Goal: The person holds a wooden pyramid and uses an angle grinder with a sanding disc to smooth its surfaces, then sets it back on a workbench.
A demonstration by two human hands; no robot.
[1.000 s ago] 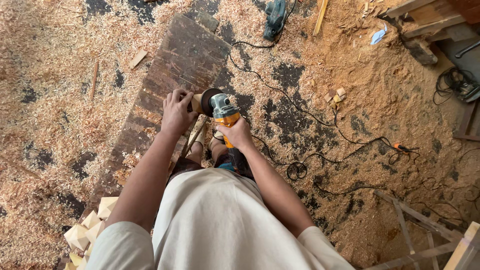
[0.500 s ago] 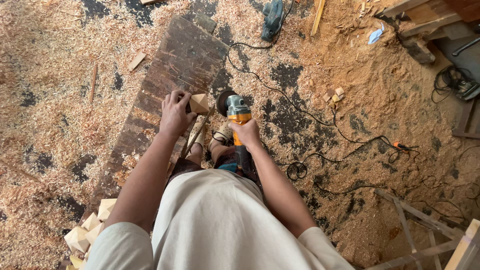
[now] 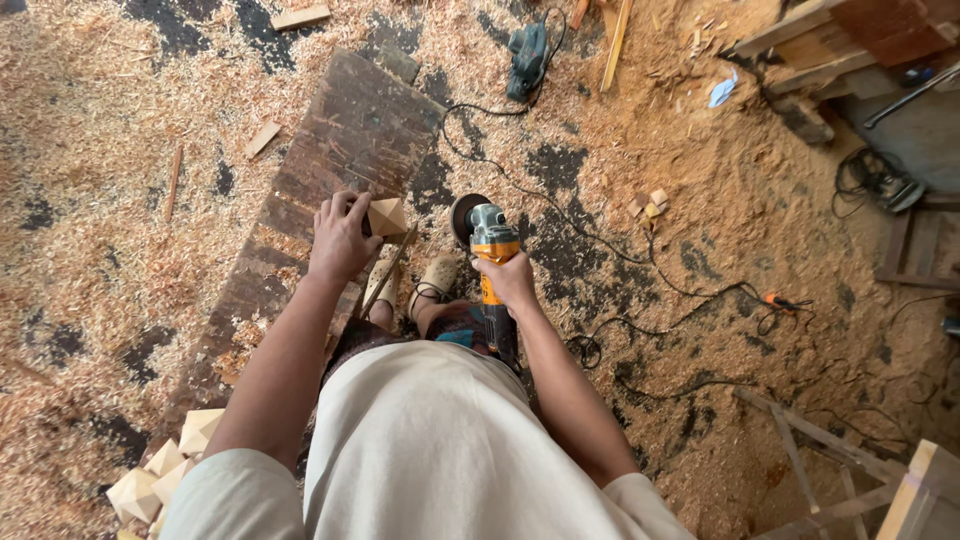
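Note:
My left hand [image 3: 340, 238] grips a small faceted wooden block [image 3: 387, 216] just above a long dark plank [image 3: 330, 150] lying on the floor. My right hand [image 3: 512, 281] holds an orange and grey angle grinder [image 3: 487, 238] by its body. The grinder's dark disc [image 3: 462, 215] points forward, a short gap to the right of the block. The grinder's black cord [image 3: 600, 250] trails off across the floor. My sandalled feet [image 3: 430, 278] show between my arms.
Sawdust and shavings cover the floor. A pile of pale wooden blocks [image 3: 160, 470] lies at lower left. A second power tool [image 3: 527, 52] sits at the top. Timber offcuts [image 3: 820, 50] fill the upper right, a wooden frame [image 3: 850, 470] the lower right.
The grinder has pulled away to the right from the block; earlier the disc was against it. My left hand still holds the block, now turned with its facets showing.

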